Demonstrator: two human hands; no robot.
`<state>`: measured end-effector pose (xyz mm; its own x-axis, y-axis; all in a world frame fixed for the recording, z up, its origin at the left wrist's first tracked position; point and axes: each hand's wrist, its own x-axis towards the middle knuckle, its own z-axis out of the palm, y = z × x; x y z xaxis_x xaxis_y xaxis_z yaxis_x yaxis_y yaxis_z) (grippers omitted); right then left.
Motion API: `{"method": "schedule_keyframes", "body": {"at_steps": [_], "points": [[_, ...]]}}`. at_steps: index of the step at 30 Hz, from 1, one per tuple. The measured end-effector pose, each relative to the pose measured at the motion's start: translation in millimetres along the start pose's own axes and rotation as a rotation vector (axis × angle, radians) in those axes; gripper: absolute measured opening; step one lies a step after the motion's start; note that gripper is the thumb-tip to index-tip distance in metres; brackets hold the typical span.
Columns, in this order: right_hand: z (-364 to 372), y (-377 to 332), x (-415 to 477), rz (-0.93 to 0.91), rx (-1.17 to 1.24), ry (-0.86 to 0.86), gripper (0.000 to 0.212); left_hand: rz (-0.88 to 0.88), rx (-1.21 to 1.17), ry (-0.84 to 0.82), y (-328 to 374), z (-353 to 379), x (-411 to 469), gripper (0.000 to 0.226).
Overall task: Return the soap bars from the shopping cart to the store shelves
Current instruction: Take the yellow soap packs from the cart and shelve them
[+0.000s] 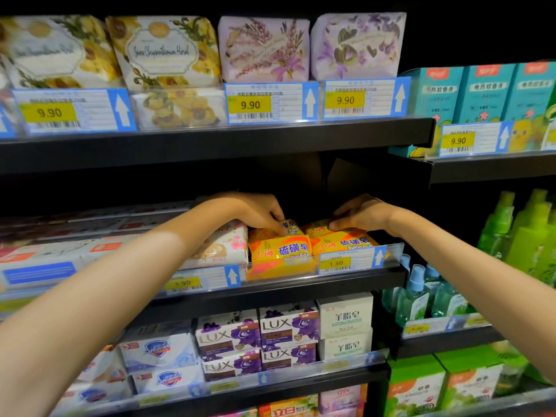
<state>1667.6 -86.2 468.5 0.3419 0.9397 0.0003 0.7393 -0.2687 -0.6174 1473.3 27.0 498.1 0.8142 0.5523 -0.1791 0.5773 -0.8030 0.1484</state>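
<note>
Risk gathers at the yellow stack on the middle shelf (301, 284), seen from the head camera, the only view on hand. The left hand (258, 212) reaches in under the shelf above, and its fingers (278, 225) are curled down and clamped on the upper left soap bar (290, 228), which lies on top of the front left soap bar (279, 252). The right hand (359, 213) is just beside it, fingers bent onto the near edge of the upper right soap bar (316, 228), which rests on the front right soap bar (343, 242). Whether a thumb is tucked beneath either bar is hidden. Both upper bars look tilted rather than flat, so I judge them placed but not yet settled. The wrappers look glossy, and a top bar let go while tilted could slide forward on the slick film. The clear rail (361, 260) with its price tag (335, 263) rises only partway up the lower bars, so it would probably not catch a sliding top bar, which could then tip over it toward the shelves below. A hard push backward could instead shove the lower bars askew, or nudge the white floral soap (228, 245) touching the stack on the left. The gap under the upper shelf looks tight, so a knuckle could catch there on the way out and drag a bar along. The shopping cart is not in view, so I cannot tell how many bars remain.
</note>
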Motion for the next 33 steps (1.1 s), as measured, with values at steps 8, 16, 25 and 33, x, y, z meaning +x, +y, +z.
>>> {"method": "schedule_keyframes", "body": {"at_steps": [8, 16, 25, 33], "points": [[9.5, -16.0, -42.0, -0.261, -0.085, 0.314, 0.060, -0.029, -0.005, 0.390, 30.8, 11.0, -52.1, 0.055], [82.2, 4.5, -126.2, -0.625, -0.035, 0.604, 0.050, 0.128, -0.050, 0.869, 46.5, 103.4, -138.3, 0.057], [202.7, 73.8, -200.0, -0.528, 0.068, 0.197, 0.052, -0.171, -0.376, 0.585, 49.0, 290.0, -184.9, 0.063], [325.8, 154.2, -251.3, -0.184, -0.071, -0.310, 0.056, -0.546, -0.664, 0.221, 53.2, 436.3, -243.4, 0.072]]}}
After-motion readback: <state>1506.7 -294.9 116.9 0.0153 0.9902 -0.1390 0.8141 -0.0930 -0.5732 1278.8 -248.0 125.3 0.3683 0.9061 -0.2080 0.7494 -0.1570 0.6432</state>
